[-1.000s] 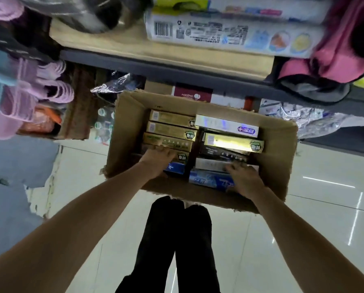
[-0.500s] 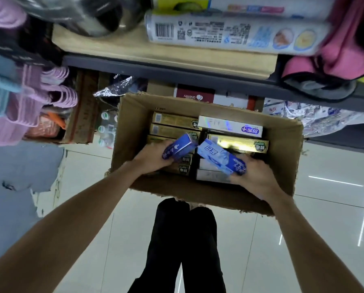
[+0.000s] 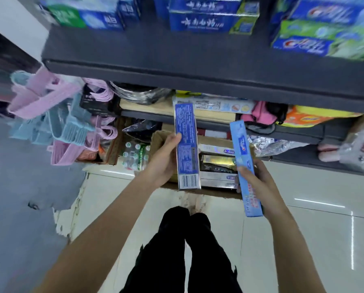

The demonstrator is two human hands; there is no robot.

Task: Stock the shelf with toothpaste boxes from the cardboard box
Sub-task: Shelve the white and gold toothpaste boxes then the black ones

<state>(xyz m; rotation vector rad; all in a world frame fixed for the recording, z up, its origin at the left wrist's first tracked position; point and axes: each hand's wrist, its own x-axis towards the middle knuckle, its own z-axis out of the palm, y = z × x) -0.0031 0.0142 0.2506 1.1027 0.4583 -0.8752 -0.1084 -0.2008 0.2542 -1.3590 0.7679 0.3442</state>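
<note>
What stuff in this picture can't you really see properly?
- Cardboard box, head view: the left hand, right hand and the two blue toothpaste boxes they hold cover most of it, so the count inside is unknown.
- Top shelf toothpaste boxes: blurred and cut off by the upper edge.
- Barcode box print: too small to read.

Glossy pale tiled floor (image 3: 316, 225) with streaks of reflected light. Grey patch (image 3: 18, 187) at left, ragged edge where surface is broken. Dark grey shelving (image 3: 198, 77) in tiers ahead. Pink and blue plastic hangers (image 3: 56, 115) bunched at left. White wall (image 3: 14, 20) in upper left corner.
</note>
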